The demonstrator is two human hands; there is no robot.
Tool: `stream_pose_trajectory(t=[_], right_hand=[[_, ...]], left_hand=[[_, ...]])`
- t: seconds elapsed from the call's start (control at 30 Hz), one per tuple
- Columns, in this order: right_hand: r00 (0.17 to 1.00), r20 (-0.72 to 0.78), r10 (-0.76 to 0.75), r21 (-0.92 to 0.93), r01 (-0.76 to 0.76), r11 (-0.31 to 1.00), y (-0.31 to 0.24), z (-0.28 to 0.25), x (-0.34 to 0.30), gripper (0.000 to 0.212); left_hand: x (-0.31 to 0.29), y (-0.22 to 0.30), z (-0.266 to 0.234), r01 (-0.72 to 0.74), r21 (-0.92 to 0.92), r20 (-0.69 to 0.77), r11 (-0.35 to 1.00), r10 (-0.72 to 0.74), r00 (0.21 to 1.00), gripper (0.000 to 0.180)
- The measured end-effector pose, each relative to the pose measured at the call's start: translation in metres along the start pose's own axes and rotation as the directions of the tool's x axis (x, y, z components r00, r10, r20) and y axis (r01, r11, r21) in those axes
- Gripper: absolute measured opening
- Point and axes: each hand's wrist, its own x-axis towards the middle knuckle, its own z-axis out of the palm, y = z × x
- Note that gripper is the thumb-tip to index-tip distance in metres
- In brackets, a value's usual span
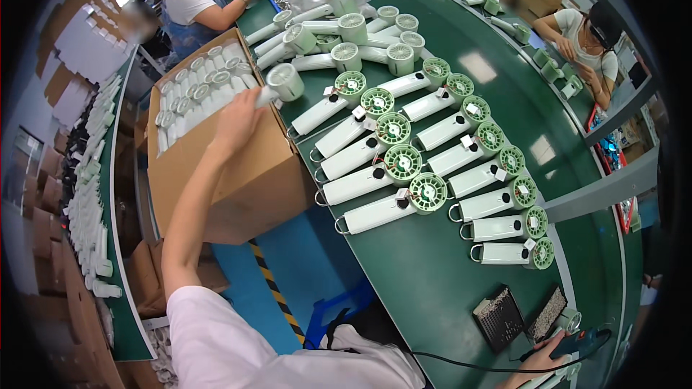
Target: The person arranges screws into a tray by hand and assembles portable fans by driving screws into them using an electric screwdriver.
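My left hand [238, 121] is reached out over the edge of an open cardboard box [238, 191]. Its fingers are closed round the handle of a pale green and white handheld fan [285, 82], whose round head points to the right. At the lower right, my right hand [546, 357] is wrapped round a dark blue electric screwdriver [581, 343] with a black cord. Next to it are two black trays, a left tray [510, 338] and a right tray [535, 328], with small screws in them. Part of another fan [569, 320] shows beside the screwdriver.
Rows of opened fans [393, 130] with wires showing lie on the green table [404, 274]. Closed fans [352, 29] are heaped beyond, and more stand in the box. A person [202, 7] works at the far left, another [595, 47] across the table. A grey metal post [613, 187] stands right.
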Motion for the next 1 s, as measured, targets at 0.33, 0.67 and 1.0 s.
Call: stream_pose_trajectory(t=[0.33,0.67,1.0], right_hand=[[0.998,-0.02,0.061,0.005,-0.061,0.998,-0.017,-0.005,-0.009,0.032],[1.0,-0.009,-0.018,0.005,0.018,1.0,-0.002,-0.004,-0.004,0.034],[0.999,-0.03,0.03,-0.059,-0.032,0.998,0.005,-0.013,-0.001,0.039]], left_hand=[[0.022,0.036,0.02,-0.073,-0.079,0.129,0.994,0.083,0.988,0.047],[0.06,-0.003,0.026,0.365,-0.578,0.316,0.73,-0.211,0.925,0.032],[0.068,0.002,0.057,0.242,-0.533,0.36,0.811,-0.041,0.932,0.038]])
